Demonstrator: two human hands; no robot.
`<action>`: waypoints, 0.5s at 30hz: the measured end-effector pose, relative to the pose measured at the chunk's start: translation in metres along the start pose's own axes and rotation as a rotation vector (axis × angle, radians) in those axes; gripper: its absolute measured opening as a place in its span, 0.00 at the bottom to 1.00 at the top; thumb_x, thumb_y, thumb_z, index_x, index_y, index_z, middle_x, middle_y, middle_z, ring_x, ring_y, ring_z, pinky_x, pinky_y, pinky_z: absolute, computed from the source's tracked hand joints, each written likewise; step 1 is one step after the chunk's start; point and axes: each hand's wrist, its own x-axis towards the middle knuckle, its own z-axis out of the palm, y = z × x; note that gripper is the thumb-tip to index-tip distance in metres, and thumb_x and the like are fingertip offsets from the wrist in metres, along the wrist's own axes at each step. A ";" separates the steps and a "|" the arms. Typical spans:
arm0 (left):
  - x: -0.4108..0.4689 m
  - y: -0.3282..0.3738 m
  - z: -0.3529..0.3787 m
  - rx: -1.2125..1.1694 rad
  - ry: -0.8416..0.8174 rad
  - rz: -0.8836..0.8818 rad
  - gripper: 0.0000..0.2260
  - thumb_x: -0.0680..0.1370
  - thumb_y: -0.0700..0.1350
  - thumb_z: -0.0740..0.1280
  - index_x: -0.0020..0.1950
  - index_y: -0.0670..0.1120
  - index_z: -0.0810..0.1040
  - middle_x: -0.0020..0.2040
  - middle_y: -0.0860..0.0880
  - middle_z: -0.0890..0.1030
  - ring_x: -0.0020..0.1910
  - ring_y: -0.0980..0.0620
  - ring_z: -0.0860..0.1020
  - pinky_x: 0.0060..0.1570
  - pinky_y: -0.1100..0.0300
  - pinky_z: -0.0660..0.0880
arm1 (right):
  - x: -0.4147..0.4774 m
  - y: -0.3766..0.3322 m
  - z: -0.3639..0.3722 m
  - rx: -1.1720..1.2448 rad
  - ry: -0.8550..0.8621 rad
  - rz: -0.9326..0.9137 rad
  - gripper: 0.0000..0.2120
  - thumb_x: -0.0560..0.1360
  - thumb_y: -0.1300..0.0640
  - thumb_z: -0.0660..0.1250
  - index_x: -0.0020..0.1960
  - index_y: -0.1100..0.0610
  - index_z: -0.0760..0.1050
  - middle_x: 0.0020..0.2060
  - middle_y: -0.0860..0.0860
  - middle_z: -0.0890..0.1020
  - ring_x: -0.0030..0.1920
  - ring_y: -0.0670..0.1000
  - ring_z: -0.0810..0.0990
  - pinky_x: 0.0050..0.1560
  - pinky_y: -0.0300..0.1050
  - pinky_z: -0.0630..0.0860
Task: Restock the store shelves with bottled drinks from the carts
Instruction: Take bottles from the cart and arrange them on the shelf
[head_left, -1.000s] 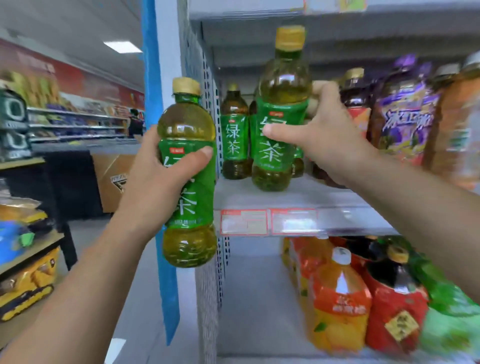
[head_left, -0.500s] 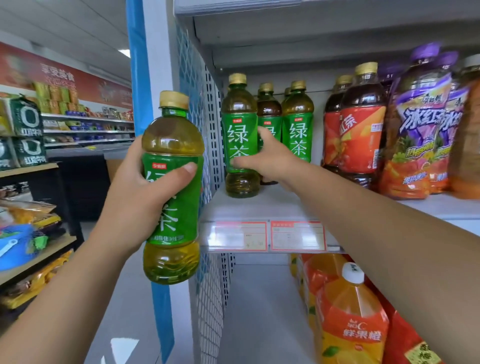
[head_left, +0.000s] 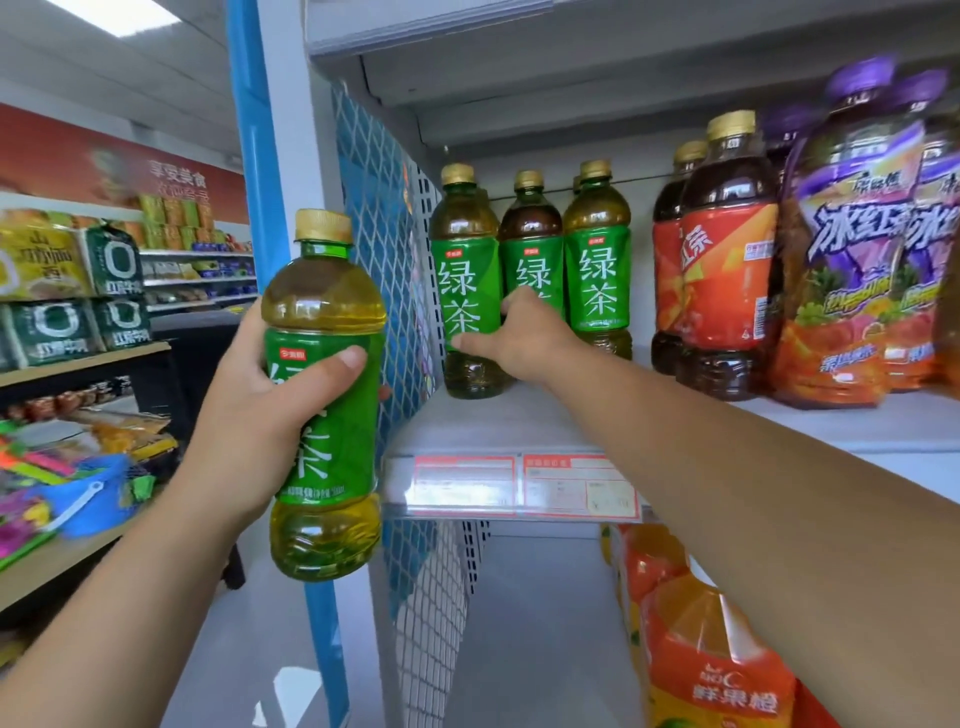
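Left hand (head_left: 260, 410) wraps green tea bottle (head_left: 324, 415), centre-left, off shelf (head_left: 467, 426). Right hand (head_left: 524, 340) grips shelved bottle (head_left: 462, 291), centre frame; sliding it could topple neighbouring bottles (head_left: 597, 270) packed tight beside it

we see bright, even store light from a ceiling panel (head_left: 117, 14); wide-angle bending at edges, and the purple bottles (head_left: 852, 234) blur slightly.

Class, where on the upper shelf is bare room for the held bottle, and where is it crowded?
Bare: the shelf's front strip between the green tea bottles and the price tags. Crowded: rightward, red tea bottles and purple bottles.
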 end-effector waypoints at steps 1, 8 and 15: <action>-0.001 0.001 0.001 0.010 0.006 -0.007 0.16 0.65 0.50 0.74 0.50 0.59 0.78 0.44 0.49 0.84 0.40 0.44 0.85 0.34 0.53 0.80 | -0.001 0.000 -0.001 0.003 -0.004 0.002 0.32 0.69 0.45 0.75 0.63 0.60 0.67 0.55 0.54 0.77 0.55 0.55 0.77 0.52 0.46 0.74; -0.004 0.027 0.007 0.008 -0.005 -0.125 0.18 0.68 0.48 0.74 0.57 0.52 0.76 0.46 0.44 0.83 0.45 0.38 0.84 0.42 0.46 0.80 | -0.048 -0.028 -0.034 0.105 0.033 -0.131 0.15 0.75 0.50 0.69 0.59 0.54 0.73 0.50 0.49 0.76 0.50 0.52 0.76 0.48 0.41 0.73; 0.007 0.067 0.055 0.020 -0.004 0.011 0.25 0.71 0.55 0.74 0.63 0.48 0.74 0.56 0.42 0.82 0.53 0.41 0.83 0.53 0.39 0.80 | -0.132 -0.033 -0.077 0.405 -0.550 -0.215 0.25 0.70 0.55 0.74 0.64 0.46 0.71 0.53 0.44 0.83 0.55 0.44 0.81 0.60 0.46 0.75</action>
